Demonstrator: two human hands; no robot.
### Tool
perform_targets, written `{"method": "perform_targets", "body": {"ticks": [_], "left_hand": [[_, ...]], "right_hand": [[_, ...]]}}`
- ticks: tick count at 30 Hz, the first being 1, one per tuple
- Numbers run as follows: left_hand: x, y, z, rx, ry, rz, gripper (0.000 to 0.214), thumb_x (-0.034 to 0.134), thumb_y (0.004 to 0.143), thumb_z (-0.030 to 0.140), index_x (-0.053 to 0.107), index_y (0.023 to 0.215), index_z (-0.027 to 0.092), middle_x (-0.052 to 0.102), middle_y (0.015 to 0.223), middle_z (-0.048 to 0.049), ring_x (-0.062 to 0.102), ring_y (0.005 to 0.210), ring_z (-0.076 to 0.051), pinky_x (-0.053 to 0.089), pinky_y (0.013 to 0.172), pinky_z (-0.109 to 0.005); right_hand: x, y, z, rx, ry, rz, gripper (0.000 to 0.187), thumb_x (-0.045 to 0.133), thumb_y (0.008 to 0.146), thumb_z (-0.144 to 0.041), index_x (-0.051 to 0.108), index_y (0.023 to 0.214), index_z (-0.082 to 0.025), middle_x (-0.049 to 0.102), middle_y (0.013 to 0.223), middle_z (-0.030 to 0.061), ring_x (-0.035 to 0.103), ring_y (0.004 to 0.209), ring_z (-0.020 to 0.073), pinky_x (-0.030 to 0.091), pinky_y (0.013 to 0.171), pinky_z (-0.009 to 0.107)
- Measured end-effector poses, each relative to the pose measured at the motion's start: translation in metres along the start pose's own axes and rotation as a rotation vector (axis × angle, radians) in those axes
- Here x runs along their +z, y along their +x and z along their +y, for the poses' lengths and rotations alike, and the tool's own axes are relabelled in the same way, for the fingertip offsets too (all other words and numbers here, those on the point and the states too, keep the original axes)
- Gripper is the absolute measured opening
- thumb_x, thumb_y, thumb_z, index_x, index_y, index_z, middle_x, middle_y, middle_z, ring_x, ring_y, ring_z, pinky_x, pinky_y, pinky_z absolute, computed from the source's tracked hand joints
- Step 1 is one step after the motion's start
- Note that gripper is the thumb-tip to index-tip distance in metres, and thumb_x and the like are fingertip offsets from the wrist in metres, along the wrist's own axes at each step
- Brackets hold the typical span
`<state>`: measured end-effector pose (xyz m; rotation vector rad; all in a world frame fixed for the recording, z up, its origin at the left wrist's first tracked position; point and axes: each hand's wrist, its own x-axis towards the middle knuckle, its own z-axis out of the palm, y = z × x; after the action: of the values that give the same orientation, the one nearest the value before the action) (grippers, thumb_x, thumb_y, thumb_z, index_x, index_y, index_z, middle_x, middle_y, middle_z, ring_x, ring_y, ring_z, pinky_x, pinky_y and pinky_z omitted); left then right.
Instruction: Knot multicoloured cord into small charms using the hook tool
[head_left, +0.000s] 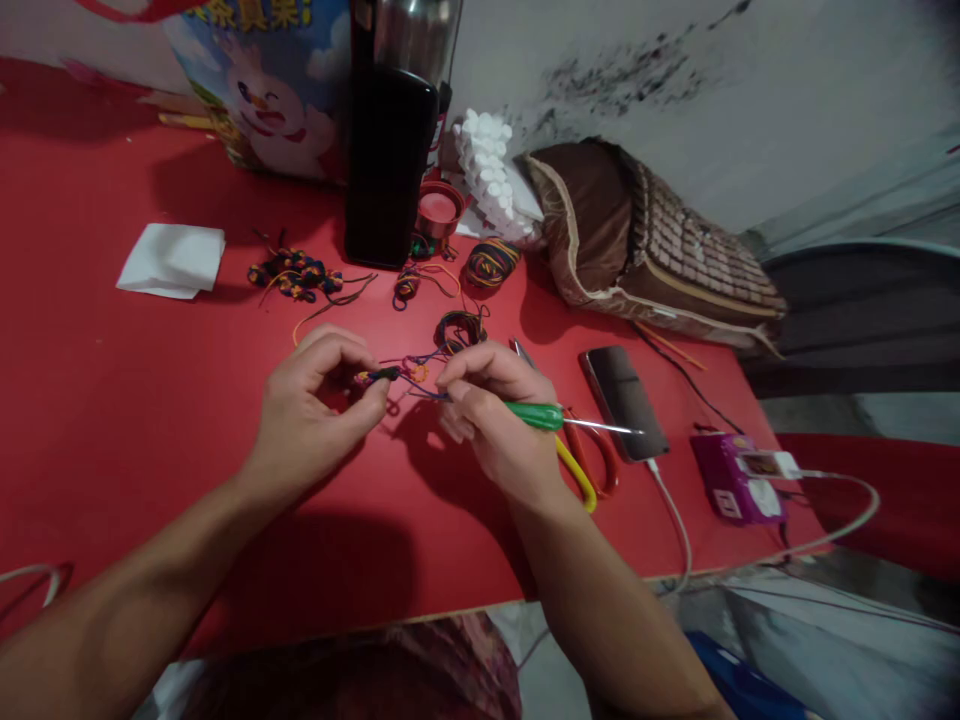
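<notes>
- Knotted cord piece (pixel 385 374): sits over the red table (pixel 285 560), partly covered by fingers; shows dark green, pink and yellow.
- Left hand (pixel 319 395): pinches this piece between thumb and fingers.
- Right hand (pixel 495 405): grips the green-handled tool (pixel 536 415), with its metal shaft to the right, away from the knots; reaches a blue strand (pixel 429 393) too, unclear whether pinched.
- Progress, by judgement: looks partway; 1 short stretch already knotted, a yellow-orange loop (pixel 417 373) and loose blue strand apparently left to work in.
- Beside the right wrist: yellow handle (pixel 576 474) and red handle (pixel 611 468), with upper ends hidden.
- Just beyond the right hand: dark cord coil (pixel 451 322), seemingly unused.
- Farther: knotted cluster (pixel 296 273) to the left, apparently finished; then small cord bundle (pixel 406 287) and striped cord ball (pixel 492 263), both wound up.
</notes>
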<state>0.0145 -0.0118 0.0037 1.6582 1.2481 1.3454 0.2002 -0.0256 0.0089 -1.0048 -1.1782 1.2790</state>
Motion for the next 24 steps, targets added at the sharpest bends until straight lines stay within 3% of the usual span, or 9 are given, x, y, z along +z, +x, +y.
{"method": "perform_targets", "body": {"ticks": [9,13,16,21,24], "left_hand": [[0.0,-0.004,-0.006,0.252,0.091,0.008,0.021,0.068,0.081,0.003,0.064,0.09,0.021,0.066,0.09,-0.0001,0.062,0.078,-0.011,0.051,0.066,-0.023],[-0.001,-0.004,-0.005,0.278,0.111,0.002,0.019,0.068,0.082,0.005,0.064,0.09,0.021,0.068,0.089,-0.0002,0.062,0.075,-0.012,0.052,0.065,-0.025],[0.0,-0.006,-0.005,0.193,0.083,-0.013,0.015,0.069,0.083,0.008,0.065,0.09,0.021,0.07,0.085,0.0005,0.064,0.072,-0.012,0.053,0.064,-0.024],[0.002,-0.008,-0.006,-0.065,-0.038,-0.012,0.01,0.074,0.083,0.016,0.068,0.09,0.02,0.07,0.076,0.0021,0.066,0.065,-0.011,0.054,0.061,-0.024],[0.004,-0.008,-0.007,-0.106,-0.073,-0.003,0.009,0.075,0.082,0.017,0.068,0.087,0.02,0.07,0.075,0.0024,0.065,0.065,-0.011,0.054,0.061,-0.023]], "right_hand": [[0.008,0.0,0.001,-0.037,0.006,-0.022,0.005,0.068,0.096,-0.022,0.072,0.093,-0.022,0.057,0.063,-0.0067,0.049,0.048,0.0065,0.042,0.047,0.021],[0.008,0.0,0.001,-0.048,-0.001,-0.03,0.005,0.068,0.096,-0.022,0.072,0.093,-0.022,0.056,0.063,-0.0071,0.049,0.048,0.0063,0.042,0.048,0.021],[0.008,0.0,0.0,-0.051,-0.032,-0.018,0.005,0.067,0.096,-0.022,0.072,0.093,-0.022,0.056,0.062,-0.0074,0.049,0.048,0.0064,0.042,0.048,0.021],[0.011,-0.002,-0.005,-0.06,-0.175,0.012,0.007,0.065,0.096,-0.024,0.071,0.095,-0.021,0.059,0.064,-0.0059,0.052,0.052,0.0076,0.044,0.051,0.022],[0.013,-0.005,-0.009,-0.104,-0.287,0.016,0.007,0.064,0.096,-0.023,0.071,0.095,-0.022,0.063,0.068,-0.0041,0.055,0.056,0.0086,0.046,0.054,0.023]]}}
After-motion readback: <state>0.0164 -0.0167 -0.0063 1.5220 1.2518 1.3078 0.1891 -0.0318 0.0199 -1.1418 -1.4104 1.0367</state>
